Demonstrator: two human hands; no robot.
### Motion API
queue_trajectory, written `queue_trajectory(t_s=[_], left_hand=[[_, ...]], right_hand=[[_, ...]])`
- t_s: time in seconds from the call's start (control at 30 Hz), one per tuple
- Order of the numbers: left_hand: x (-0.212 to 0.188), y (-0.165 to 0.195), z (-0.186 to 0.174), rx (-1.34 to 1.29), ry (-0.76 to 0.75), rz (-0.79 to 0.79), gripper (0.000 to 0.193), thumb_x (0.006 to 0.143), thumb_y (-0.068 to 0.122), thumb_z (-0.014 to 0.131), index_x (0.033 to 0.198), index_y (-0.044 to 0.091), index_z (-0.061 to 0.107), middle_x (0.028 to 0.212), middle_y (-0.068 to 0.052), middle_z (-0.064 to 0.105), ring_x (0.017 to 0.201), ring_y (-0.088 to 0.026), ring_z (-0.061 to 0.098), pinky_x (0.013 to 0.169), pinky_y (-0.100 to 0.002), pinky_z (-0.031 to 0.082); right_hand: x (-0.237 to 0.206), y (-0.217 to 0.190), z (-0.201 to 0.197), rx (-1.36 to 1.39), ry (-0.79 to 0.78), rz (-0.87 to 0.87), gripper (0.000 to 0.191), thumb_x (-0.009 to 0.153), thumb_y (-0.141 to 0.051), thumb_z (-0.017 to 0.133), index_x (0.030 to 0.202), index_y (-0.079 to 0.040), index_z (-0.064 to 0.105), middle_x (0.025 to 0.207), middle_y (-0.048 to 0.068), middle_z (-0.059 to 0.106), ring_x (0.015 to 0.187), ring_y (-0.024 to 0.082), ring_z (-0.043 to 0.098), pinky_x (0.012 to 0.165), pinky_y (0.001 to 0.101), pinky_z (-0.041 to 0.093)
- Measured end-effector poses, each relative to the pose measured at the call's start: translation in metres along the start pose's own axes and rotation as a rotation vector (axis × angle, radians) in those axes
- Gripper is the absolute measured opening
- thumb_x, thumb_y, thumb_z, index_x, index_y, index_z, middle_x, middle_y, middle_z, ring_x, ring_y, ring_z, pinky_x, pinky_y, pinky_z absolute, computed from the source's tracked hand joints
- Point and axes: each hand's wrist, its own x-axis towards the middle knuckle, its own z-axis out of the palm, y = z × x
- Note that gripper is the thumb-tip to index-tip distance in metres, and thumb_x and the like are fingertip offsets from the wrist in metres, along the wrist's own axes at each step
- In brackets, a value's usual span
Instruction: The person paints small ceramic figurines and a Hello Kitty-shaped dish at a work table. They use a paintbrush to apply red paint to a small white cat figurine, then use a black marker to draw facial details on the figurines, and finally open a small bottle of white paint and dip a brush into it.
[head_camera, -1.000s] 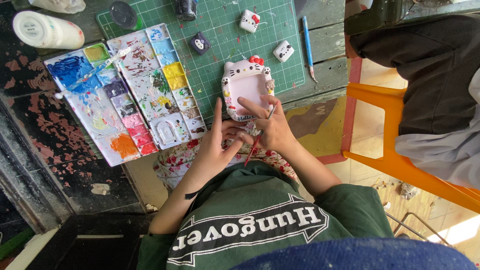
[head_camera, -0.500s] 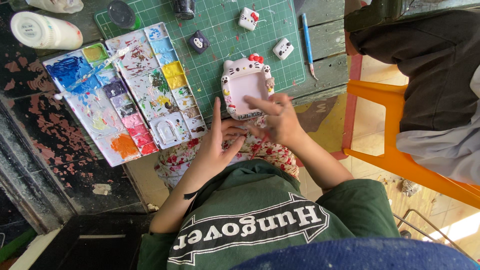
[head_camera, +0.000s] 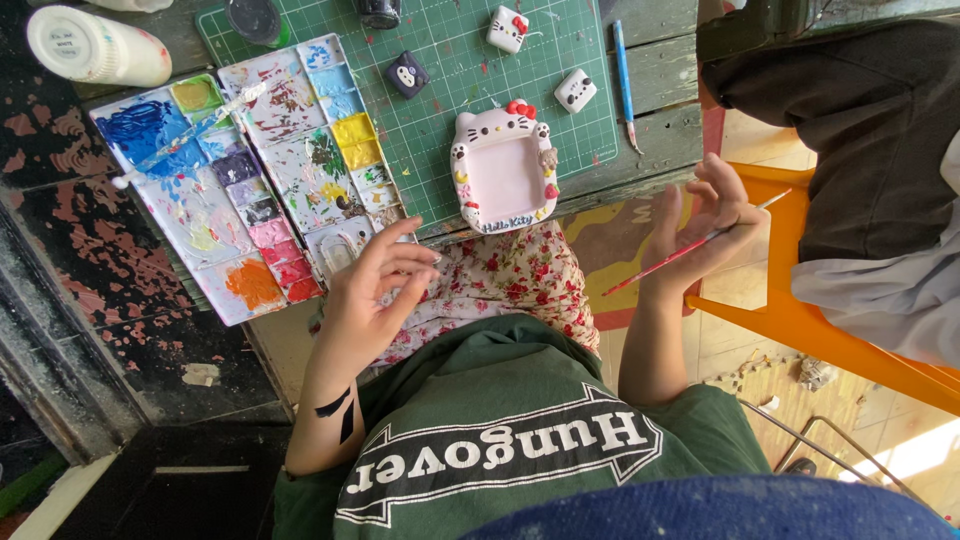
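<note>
**Cat-shaped frame set down on the mat, brush lifted away**

The cat-shaped picture frame (head_camera: 503, 168) lies flat on the green cutting mat (head_camera: 440, 120), close to the near edge of the surface, with neither hand on it. Its body is pale pink with a red bow at the top, small coloured details down both sides and a painted strip along the bottom. The centre panel is an even pink. From this the painting looks well advanced; whether any spots are bare is too fine to tell.

The right hand (head_camera: 705, 225) is raised off to the side of the surface, well apart from the frame. Its fingers are loosely curled around a thin red-handled paintbrush (head_camera: 680, 252), which lies slanted across the palm with its tip pointing down towards the lap.

The left hand (head_camera: 372, 295) hovers just beside the near corner of the paint palette (head_camera: 240, 180). Its fingers are partly spread and hold nothing. The palette wells carry blue, yellow, purple, pink, red and orange paint, much of it mixed and smeared.

Three small painted figures rest on the mat: a dark one (head_camera: 408, 74), a white one with a red bow (head_camera: 507, 28) and a white block (head_camera: 575, 90). A blue pencil (head_camera: 624, 80) lies beside the mat, and a white bottle (head_camera: 95, 45) lies at the far corner.
</note>
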Motion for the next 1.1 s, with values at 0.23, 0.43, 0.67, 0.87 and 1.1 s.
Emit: queue_trajectory(t_s=[0.23, 0.43, 0.67, 0.87, 1.1], left_hand=[[-0.012, -0.01, -0.012, 0.189, 0.289, 0.069, 0.006, 0.102, 0.006, 0.072, 0.099, 0.0, 0.072, 0.078, -0.005, 0.074, 0.072, -0.008, 0.07, 0.067, -0.024, 0.054], [-0.006, 0.004, -0.002, 0.295, 0.136, 0.286, 0.011, 0.094, 0.011, 0.077, 0.102, 0.004, 0.074, 0.092, -0.004, 0.077, 0.078, -0.011, 0.071, 0.067, -0.027, 0.056], [-0.001, 0.018, 0.033, 0.406, -0.071, 0.38, 0.017, 0.09, 0.016, 0.08, 0.103, 0.006, 0.074, 0.091, -0.007, 0.073, 0.078, -0.021, 0.072, 0.067, -0.033, 0.057], [0.0, 0.019, 0.03, 0.362, -0.048, 0.27, 0.012, 0.09, 0.012, 0.079, 0.098, 0.005, 0.074, 0.082, -0.005, 0.072, 0.059, -0.014, 0.067, 0.055, -0.028, 0.054], [0.002, 0.02, 0.032, 0.216, -0.033, 0.27, 0.012, 0.091, 0.007, 0.077, 0.1, 0.001, 0.071, 0.087, -0.007, 0.073, 0.063, -0.011, 0.068, 0.056, -0.026, 0.054]], right_hand=[[0.003, -0.02, 0.014, -0.096, -0.076, -0.054, 0.041, 0.106, -0.006, 0.07, 0.106, -0.01, 0.029, 0.118, 0.02, 0.061, 0.098, 0.018, 0.06, 0.088, 0.0316, 0.05], [-0.024, -0.06, 0.062, -0.189, -0.219, -0.321, 0.035, 0.107, -0.006, 0.061, 0.113, -0.004, 0.027, 0.153, 0.029, 0.044, 0.132, 0.036, 0.057, 0.107, 0.0455, 0.046], [-0.043, -0.089, 0.098, -0.15, -0.404, -0.475, 0.043, 0.096, 0.003, 0.071, 0.109, -0.008, 0.032, 0.148, 0.033, 0.045, 0.131, 0.048, 0.053, 0.113, 0.0541, 0.041], [-0.036, -0.097, 0.094, -0.215, -0.534, -0.573, 0.045, 0.084, 0.007, 0.074, 0.117, -0.01, 0.048, 0.133, 0.016, 0.065, 0.111, 0.032, 0.066, 0.098, 0.0483, 0.045], [-0.037, -0.098, 0.086, -0.265, -0.413, -0.7, 0.03, 0.083, -0.003, 0.082, 0.109, -0.013, 0.069, 0.107, 0.002, 0.07, 0.089, 0.021, 0.066, 0.085, 0.0404, 0.049]])
